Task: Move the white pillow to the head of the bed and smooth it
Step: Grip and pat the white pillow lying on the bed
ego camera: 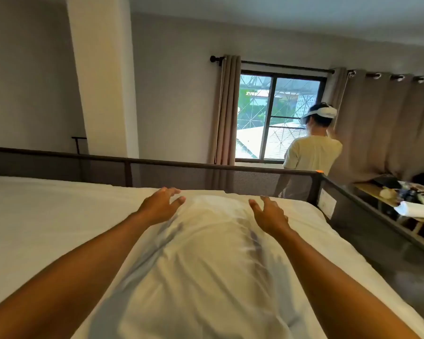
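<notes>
grip: neither hand holds anything. left hand point(160, 206) is spread, fingers fanned, palm down at the far left corner of the white pillow point(206, 253). right hand point(269, 216) is likewise wide, fingers splayed, at the far right side. can't tell if palms press the cloth or hover just off it; picture is motion-blurred there.
pillow: long, lies lengthwise away from the person, between both forearms, on the bed point(47, 228), w/ its far end near the mesh rail point(181, 167) at the bed's far edge.
handling: looks soft, light, squashy; cover is loose w/ creases running down its length. prob. no risk of damage, but it'll sag & fold if lifted by one end. best hold, i'd judge: both long sides near the far corners, or flat palms for stroking creases outward.
arm pose: both arms stretched fwd, nearly straight, running along either side of the pillow; wrists level, hands angled slightly inward.
stage: seems placed or nearly so; smoothing likely the part in hand.
beyond: window point(277, 118) w/ curtains point(228, 108) on the far wall; another person point(311, 152) stands there, back turned. cluttered side table point(402, 199) right of the bed.
</notes>
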